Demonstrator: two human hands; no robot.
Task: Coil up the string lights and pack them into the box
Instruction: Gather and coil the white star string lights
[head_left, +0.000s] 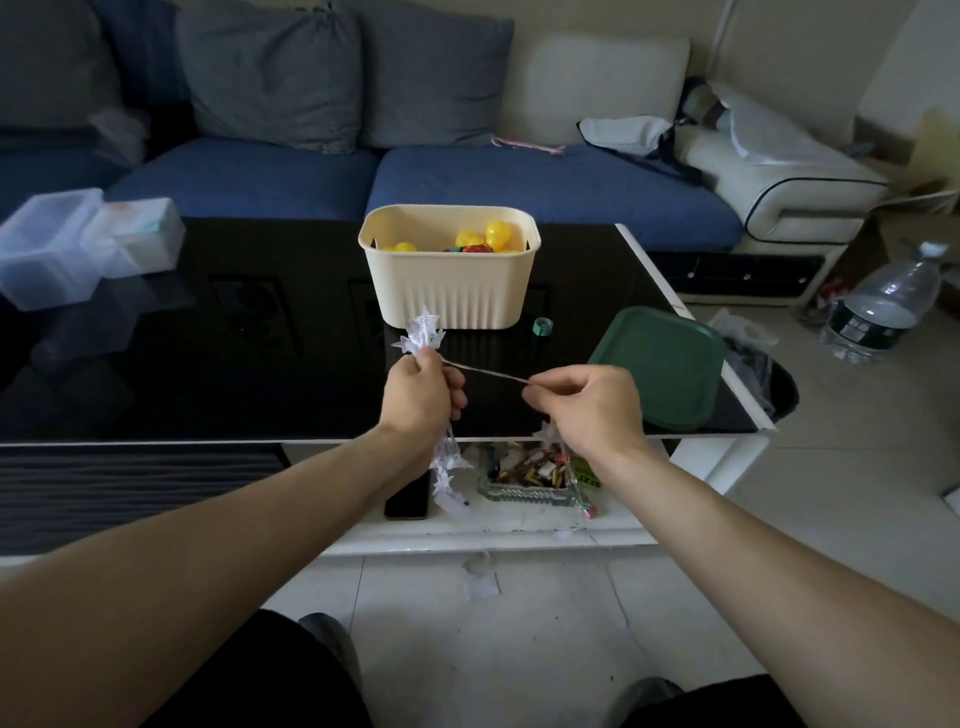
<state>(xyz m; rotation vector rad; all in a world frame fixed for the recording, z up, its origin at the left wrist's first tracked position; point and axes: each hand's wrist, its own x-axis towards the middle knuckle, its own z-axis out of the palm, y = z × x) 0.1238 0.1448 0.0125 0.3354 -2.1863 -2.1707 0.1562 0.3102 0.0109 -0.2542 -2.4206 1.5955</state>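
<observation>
Table (260, 364): glossy black, carrying cream box (450, 296).
Left hand (423, 395): fist gripping bundled string lights (423, 332) before the box.
Right hand (587, 402): fingertips pinching their taut wire.

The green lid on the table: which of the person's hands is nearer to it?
Right. The right hand pinches the string just beside the green lid's near-left edge; the left hand, gripping the string lights, is farther left, before the cream box.
</observation>
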